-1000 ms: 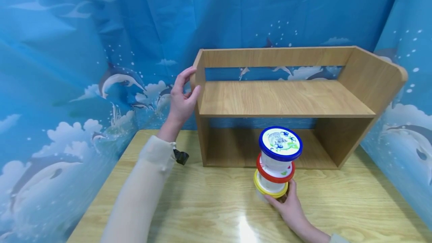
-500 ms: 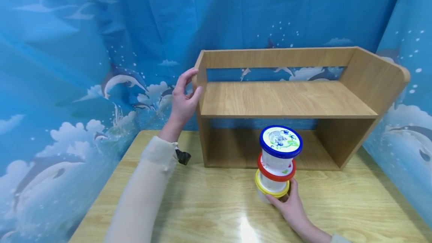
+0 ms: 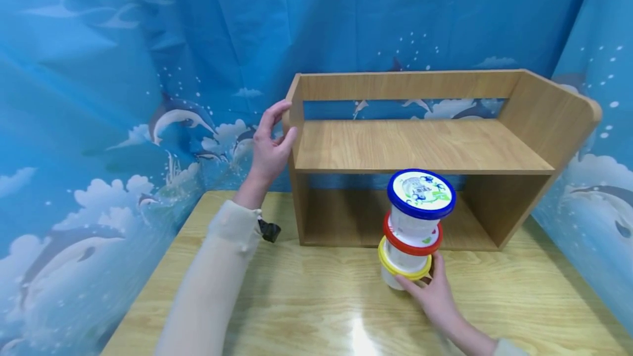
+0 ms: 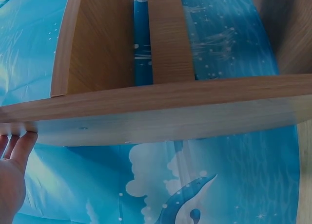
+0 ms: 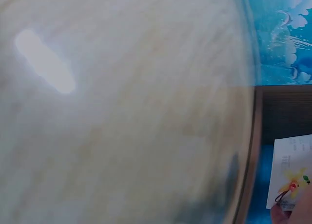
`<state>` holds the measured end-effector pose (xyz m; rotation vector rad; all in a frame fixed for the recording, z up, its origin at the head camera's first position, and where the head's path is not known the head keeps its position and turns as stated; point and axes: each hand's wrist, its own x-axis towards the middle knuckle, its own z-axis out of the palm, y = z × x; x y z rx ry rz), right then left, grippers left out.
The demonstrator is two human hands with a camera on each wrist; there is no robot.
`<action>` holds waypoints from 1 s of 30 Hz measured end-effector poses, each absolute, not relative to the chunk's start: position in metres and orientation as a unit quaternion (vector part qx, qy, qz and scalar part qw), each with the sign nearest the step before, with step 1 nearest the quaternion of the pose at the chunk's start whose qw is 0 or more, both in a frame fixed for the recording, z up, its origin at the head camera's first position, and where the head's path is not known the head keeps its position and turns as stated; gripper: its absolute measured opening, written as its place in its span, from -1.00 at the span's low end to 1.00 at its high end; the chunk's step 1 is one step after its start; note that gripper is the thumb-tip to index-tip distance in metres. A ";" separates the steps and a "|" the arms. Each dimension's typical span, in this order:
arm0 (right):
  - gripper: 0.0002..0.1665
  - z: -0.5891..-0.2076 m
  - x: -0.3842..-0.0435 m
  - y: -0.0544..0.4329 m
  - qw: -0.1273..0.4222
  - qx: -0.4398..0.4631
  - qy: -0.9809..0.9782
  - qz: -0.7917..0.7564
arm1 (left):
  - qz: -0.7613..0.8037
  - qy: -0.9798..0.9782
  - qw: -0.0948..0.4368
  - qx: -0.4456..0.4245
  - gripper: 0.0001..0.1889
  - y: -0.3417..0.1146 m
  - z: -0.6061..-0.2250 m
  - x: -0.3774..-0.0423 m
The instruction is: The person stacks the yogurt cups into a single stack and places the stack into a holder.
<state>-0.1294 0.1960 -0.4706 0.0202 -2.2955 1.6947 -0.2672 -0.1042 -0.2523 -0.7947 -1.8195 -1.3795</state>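
Three white lidded tubs stand stacked, one on another, before the shelf's lower opening: a blue-lidded tub [image 3: 421, 194] on top, a red-lidded tub [image 3: 413, 238] in the middle, a yellow-lidded tub [image 3: 404, 268] at the bottom. My right hand [image 3: 437, 295] grips the bottom tub from its right side, thumb in front. In the right wrist view only a bit of that hand shows, by a white printed tub [image 5: 292, 168]. My left hand [image 3: 269, 150] rests its fingers on the left side panel of the wooden shelf [image 3: 425, 144]; in the left wrist view its fingertips touch the panel's outer face.
The two-level shelf stands on a light wooden table [image 3: 316, 295], its lower opening behind the tubs. A blue ocean-print curtain [image 3: 237, 26] hangs behind and at both sides. A black object [image 3: 269, 231] sits at the left wrist.
My right hand has carried the stack of tubs slightly up and to the right in the head view. My left hand stays at the shelf's side panel.
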 end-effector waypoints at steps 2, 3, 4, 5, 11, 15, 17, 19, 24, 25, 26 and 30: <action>-0.01 -0.465 -0.130 0.198 0.149 0.011 -0.800 0.581 | -0.534 -0.703 0.354 -0.309 -0.56 -0.104 -0.252 -0.267; -0.01 -0.463 -0.131 0.199 0.154 0.012 -0.803 0.576 | -0.535 -0.702 0.353 -0.310 -0.56 -0.104 -0.252 -0.267; -0.01 -0.460 -0.131 0.200 0.159 0.014 -0.806 0.570 | -0.535 -0.702 0.353 -0.310 -0.56 -0.104 -0.252 -0.267; 0.00 -0.458 -0.131 0.201 0.164 0.016 -0.810 0.563 | -0.535 -0.702 0.353 -0.310 -0.56 -0.104 -0.252 -0.267; -0.01 -0.443 -0.133 0.204 0.196 0.032 -0.815 0.545 | -0.535 -0.703 0.352 -0.310 -0.57 -0.104 -0.251 -0.267; -0.01 -0.433 -0.133 0.205 0.209 0.045 -0.814 0.540 | -0.535 -0.703 0.352 -0.309 -0.57 -0.105 -0.251 -0.267; -0.01 -0.428 -0.133 0.205 0.213 0.050 -0.816 0.536 | -0.535 -0.701 0.353 -0.312 -0.57 -0.105 -0.251 -0.267; -0.01 -0.422 -0.134 0.205 0.217 0.055 -0.815 0.534 | -0.534 -0.700 0.355 -0.314 -0.57 -0.104 -0.251 -0.268; -0.04 -0.403 -0.137 0.208 0.231 0.074 -0.809 0.535 | -0.533 -0.698 0.360 -0.316 -0.57 -0.105 -0.252 -0.268; -0.04 -0.400 -0.138 0.208 0.234 0.076 -0.809 0.533 | -0.533 -0.698 0.359 -0.315 -0.57 -0.105 -0.252 -0.268; -0.04 -0.396 -0.139 0.209 0.237 0.078 -0.809 0.533 | -0.534 -0.698 0.359 -0.314 -0.57 -0.105 -0.252 -0.268; -0.04 -0.381 -0.143 0.210 0.248 0.083 -0.810 0.525 | -0.535 -0.700 0.356 -0.312 -0.56 -0.105 -0.252 -0.268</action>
